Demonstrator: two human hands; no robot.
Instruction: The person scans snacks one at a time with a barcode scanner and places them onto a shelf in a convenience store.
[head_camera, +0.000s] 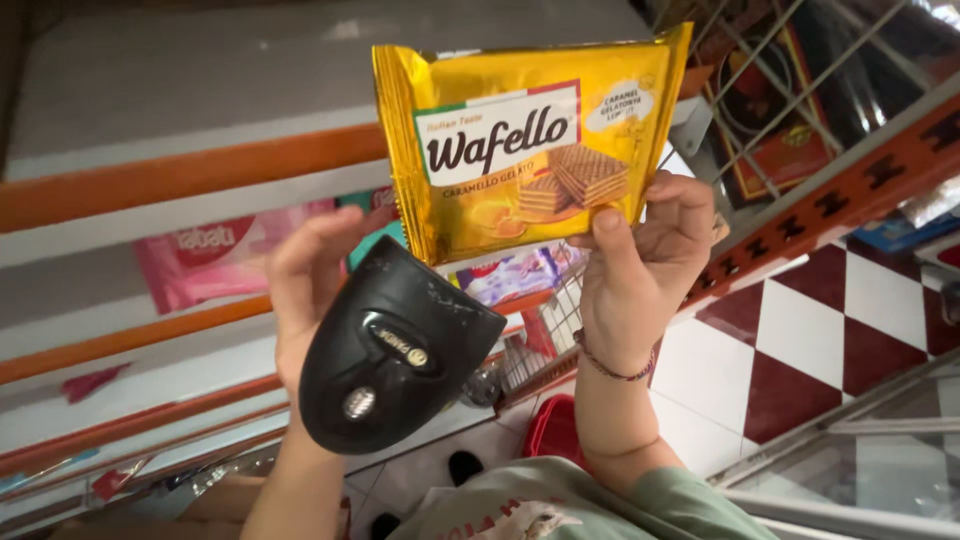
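My right hand (640, 265) is raised and grips the lower right edge of a yellow wafer packet (525, 140), held upright in front of the shelves. My left hand (305, 275) holds a black handheld device (395, 350) with a rounded body and a small round button, just below and left of the packet. The device's upper end nearly touches the packet's lower left corner. A thin bracelet circles my right wrist.
White shelves with orange edges (180, 175) run across the left, holding a pink packet (215, 255) and other wrapped goods. A wire rack (780, 90) stands at the upper right. Dark red and white floor tiles (810, 340) lie below, with a red basket (555, 430) near my feet.
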